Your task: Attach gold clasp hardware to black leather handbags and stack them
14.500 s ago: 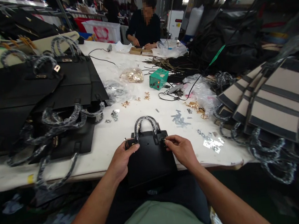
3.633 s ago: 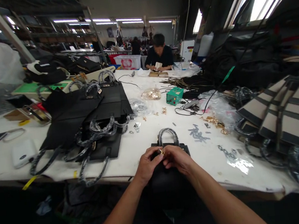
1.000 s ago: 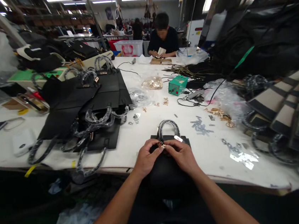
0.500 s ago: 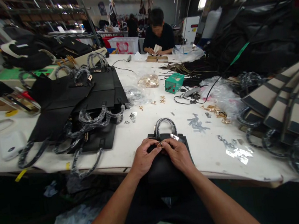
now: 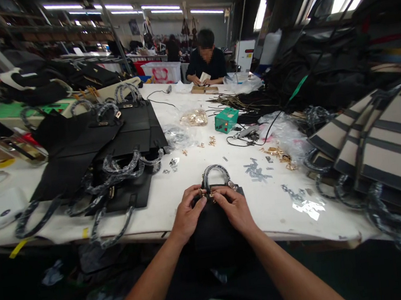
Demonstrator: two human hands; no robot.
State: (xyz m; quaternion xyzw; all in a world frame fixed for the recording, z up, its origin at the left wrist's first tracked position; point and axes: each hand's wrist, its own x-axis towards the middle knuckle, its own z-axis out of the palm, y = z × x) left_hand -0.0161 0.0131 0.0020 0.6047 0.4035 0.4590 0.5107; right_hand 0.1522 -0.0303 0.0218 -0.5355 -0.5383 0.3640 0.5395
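A black handbag (image 5: 213, 237) rests at the table's front edge, its plastic-wrapped handle (image 5: 216, 168) standing up at the far side. My left hand (image 5: 189, 215) is closed in a pinch at the bag's top, on a small gold metal fitting (image 5: 202, 193). Close beside it, my right hand (image 5: 236, 210) pinches another small gold fitting (image 5: 211, 196) near the middle of the bag's top. The thumbs are a little apart. Fingers partly cover both fittings, so their exact kind does not show.
Black bags (image 5: 130, 133) with wrapped handles are piled left. Metal plates (image 5: 257, 170) and gold fittings (image 5: 277, 152) lie scattered right of the bag. Behind stand a green box (image 5: 226, 119) with a cord and a seated person (image 5: 207, 63). Striped bag panels (image 5: 381, 135) lean at right.
My hands were together at one gold fitting at the bag's top; now they are slightly apart. The view has tilted up and turned a little right.
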